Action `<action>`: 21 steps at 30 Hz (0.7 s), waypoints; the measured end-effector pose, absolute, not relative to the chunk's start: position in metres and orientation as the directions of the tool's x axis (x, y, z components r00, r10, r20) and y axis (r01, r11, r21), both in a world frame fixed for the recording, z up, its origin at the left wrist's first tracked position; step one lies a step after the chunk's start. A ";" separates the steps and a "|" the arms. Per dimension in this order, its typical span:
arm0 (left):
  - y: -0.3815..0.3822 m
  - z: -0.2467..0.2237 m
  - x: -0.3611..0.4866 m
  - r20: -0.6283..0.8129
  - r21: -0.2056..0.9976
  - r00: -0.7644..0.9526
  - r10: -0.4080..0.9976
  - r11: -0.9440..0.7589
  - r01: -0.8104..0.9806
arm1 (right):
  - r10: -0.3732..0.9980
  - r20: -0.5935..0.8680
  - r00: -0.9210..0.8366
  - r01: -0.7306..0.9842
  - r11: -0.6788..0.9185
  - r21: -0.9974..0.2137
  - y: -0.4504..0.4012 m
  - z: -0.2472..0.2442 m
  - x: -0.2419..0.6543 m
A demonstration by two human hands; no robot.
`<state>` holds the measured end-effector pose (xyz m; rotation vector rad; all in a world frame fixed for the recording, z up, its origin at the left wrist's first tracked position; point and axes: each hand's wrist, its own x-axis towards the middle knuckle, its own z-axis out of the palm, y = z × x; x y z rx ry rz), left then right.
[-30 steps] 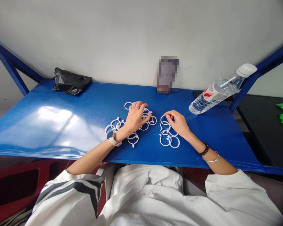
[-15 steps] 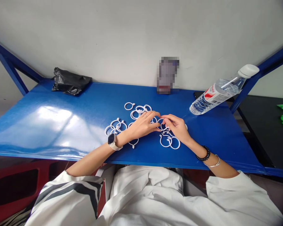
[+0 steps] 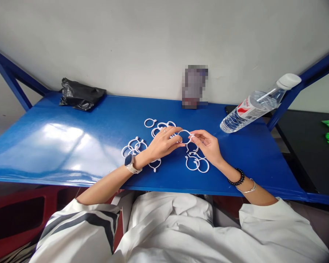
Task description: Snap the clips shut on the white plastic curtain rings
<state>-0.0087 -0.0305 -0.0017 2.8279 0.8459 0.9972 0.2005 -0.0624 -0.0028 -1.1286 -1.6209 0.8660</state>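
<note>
As I watch from afar, the left hand (image 3: 166, 141) and right hand (image 3: 208, 147), both turned inward, pinch a thin white ring (image 3: 184, 130) left of the clear plastic bottle (image 3: 259, 104), whose red-and-white label (image 3: 246, 109) I cannot read.

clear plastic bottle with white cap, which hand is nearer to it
Right. The right hand is to the left of the bottle; the left hand is farther left.

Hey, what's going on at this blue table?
A person's left hand and right hand hold one thin white plastic-looking ring between them. More white rings lie on the glossy blue table around both hands. A clear plastic bottle stands to the right; a black plastic bag lies at the back left.
</note>
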 end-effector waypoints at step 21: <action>-0.022 -0.006 -0.010 0.524 0.140 0.613 0.591 -0.770 0.623 | 0.876 0.296 -0.380 0.715 0.482 -0.506 -0.050 -0.007 0.213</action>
